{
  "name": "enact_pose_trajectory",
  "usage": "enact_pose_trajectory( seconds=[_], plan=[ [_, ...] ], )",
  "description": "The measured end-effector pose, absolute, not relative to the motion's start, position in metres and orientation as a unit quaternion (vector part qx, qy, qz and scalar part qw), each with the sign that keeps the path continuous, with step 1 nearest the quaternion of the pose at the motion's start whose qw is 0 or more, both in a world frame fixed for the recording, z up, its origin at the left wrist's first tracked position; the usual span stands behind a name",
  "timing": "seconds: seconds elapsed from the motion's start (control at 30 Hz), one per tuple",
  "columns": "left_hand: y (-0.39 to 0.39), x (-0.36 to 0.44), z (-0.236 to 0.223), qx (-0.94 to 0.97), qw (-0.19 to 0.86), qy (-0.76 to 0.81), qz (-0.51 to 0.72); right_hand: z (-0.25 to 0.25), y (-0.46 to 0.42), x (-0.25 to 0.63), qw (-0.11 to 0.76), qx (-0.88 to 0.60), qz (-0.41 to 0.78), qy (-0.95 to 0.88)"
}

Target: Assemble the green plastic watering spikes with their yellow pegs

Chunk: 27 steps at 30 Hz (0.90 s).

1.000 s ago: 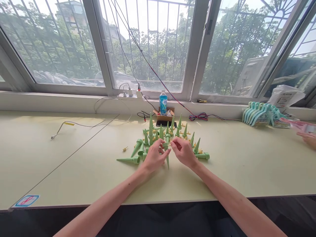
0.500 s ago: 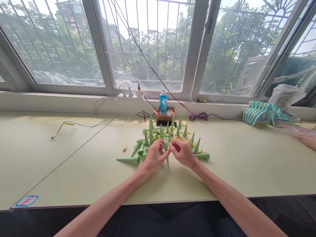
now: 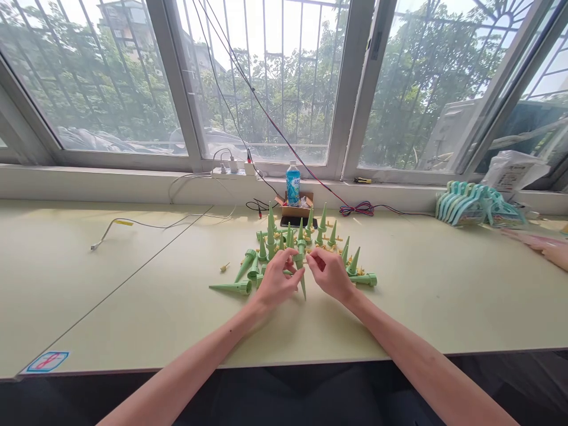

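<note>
While the left hand point(image 3: 277, 281) grips a green, cone-shaped plastic spike point(image 3: 299, 261) between its thumb and fingers, with the point downward, the right hand point(image 3: 329, 273) is just beside it; its fingers are curled and the thumb is near the forefinger, but I cannot tell whether they pinch something. The held spike is over the pale yellow-green tabletop point(image 3: 421, 307), between its front and back edges. Beyond the hands, towards the back edge, many green plastic spikes point(image 3: 271, 236) stand or lie among small yellow plastic pieces. One small yellow piece point(image 3: 225, 267) lies apart, to the left.
</note>
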<state>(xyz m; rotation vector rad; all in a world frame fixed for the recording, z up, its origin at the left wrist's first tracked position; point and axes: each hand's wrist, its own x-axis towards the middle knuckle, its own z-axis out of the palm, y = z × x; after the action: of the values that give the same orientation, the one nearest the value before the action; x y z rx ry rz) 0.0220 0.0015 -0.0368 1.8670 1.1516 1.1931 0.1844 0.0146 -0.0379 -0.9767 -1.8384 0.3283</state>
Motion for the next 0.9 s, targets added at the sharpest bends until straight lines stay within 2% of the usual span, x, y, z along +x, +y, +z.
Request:
enact_pose_trajectory(
  seconds=[0.13, 0.6, 0.9],
  plan=[
    [0.0031, 0.0217, -0.0393, 0.693, 0.353, 0.416, 0.471, -0.0386, 0.0145, 0.1832, 0.500, -0.414, 0.144, -0.747],
    [0.0010, 0.0212, -0.0376, 0.706, 0.318, 0.402, 0.488, -0.0397, 0.0137, 0.1780, 0.519, -0.422, 0.234, -0.706],
    [0.0025, 0.0210, -0.0440, 0.734, 0.254, 0.398, 0.488, -0.0362, 0.0116, 0.1770, 0.512, -0.384, 0.436, -0.633]
  ],
)
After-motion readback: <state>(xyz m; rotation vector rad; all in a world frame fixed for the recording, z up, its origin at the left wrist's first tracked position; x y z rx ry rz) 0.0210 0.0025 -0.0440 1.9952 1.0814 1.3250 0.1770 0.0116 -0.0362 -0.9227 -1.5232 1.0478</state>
